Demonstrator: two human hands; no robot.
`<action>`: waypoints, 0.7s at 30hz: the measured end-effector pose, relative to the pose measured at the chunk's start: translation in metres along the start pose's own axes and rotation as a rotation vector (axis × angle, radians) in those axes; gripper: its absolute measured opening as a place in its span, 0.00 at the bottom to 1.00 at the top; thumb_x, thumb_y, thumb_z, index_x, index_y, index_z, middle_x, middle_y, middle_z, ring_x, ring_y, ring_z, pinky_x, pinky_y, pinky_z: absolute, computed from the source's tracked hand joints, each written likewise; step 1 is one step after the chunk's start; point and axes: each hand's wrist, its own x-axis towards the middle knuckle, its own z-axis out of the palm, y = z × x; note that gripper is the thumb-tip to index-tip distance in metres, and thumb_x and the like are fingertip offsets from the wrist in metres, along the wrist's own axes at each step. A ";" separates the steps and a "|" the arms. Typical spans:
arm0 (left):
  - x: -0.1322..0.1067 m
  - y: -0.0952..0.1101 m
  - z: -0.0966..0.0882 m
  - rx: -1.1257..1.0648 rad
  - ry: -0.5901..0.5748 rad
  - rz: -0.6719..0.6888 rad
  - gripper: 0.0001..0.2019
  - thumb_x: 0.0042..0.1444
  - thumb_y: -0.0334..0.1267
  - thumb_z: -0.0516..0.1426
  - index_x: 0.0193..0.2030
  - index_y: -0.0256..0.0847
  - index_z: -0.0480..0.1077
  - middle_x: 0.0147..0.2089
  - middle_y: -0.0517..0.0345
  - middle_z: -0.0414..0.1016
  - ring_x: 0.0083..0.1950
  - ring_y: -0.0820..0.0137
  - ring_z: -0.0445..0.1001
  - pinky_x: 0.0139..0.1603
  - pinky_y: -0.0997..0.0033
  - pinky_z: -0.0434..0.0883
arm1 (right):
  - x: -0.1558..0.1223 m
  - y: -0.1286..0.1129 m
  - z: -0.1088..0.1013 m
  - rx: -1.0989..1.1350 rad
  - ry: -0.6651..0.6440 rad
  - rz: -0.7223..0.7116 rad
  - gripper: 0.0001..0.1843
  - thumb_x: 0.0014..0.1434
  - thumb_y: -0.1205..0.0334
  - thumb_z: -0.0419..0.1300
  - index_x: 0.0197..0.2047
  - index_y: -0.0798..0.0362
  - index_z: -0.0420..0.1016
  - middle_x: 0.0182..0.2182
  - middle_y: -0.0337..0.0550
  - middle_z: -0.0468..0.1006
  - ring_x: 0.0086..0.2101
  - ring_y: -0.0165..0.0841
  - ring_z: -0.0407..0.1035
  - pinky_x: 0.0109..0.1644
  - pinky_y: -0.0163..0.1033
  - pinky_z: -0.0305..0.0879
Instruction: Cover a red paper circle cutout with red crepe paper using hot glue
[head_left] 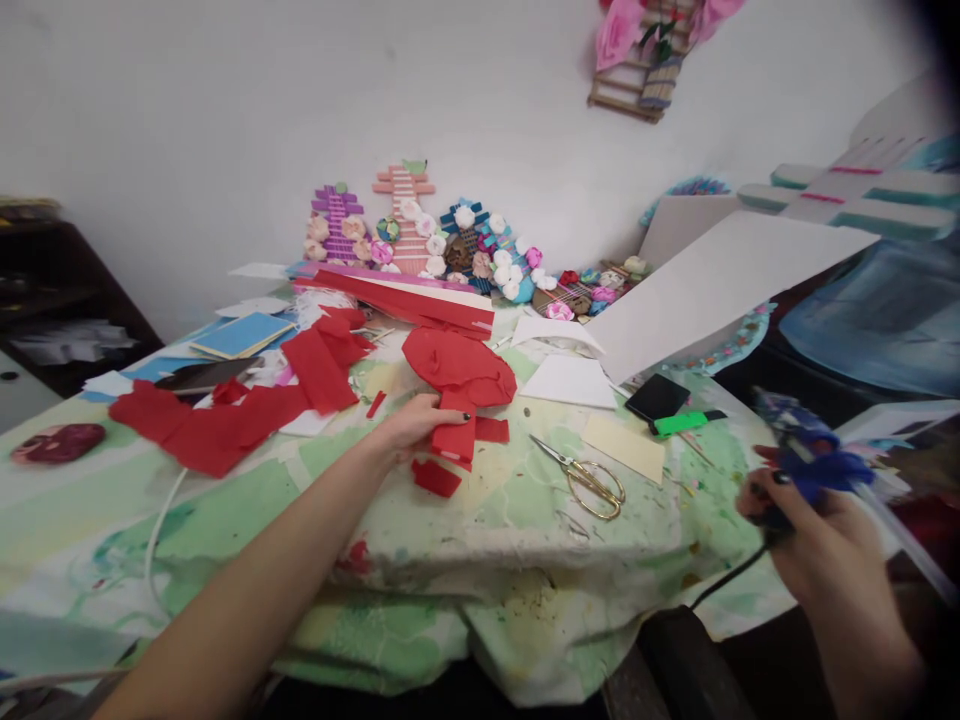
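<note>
Near the middle of the table, my left hand (416, 425) pinches the narrow lower strip of a red paper-covered shape (457, 365). Its broad oval top has a wrinkled surface. Small red scraps (436, 478) lie just below that hand. Off to the right, beyond the table edge, my right hand (814, 530) is wrapped round a blue glue gun (825, 470), slightly blurred. A clear glue stick sticks out of its back and a black cord hangs from it. Gold-handled scissors (592, 488) rest on the cloth between the two hands.
Red crepe paper (217, 425) spreads over the left side. A green cutter (681, 423), a black box (657, 398) and a beige card (622, 448) lie at right. Large white board (720, 280) leans behind them. Decorated crafts (409, 225) stand along the wall. A white cord (154, 540) crosses the cloth.
</note>
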 end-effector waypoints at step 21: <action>-0.006 -0.004 0.013 -0.577 0.052 0.217 0.19 0.45 0.35 0.66 0.42 0.39 0.65 0.37 0.54 0.79 0.31 0.63 0.79 0.26 0.65 0.78 | -0.112 -0.040 0.120 0.153 -1.010 0.256 0.23 0.63 0.45 0.52 0.41 0.59 0.70 0.10 0.30 0.62 0.11 0.22 0.51 0.16 0.29 0.47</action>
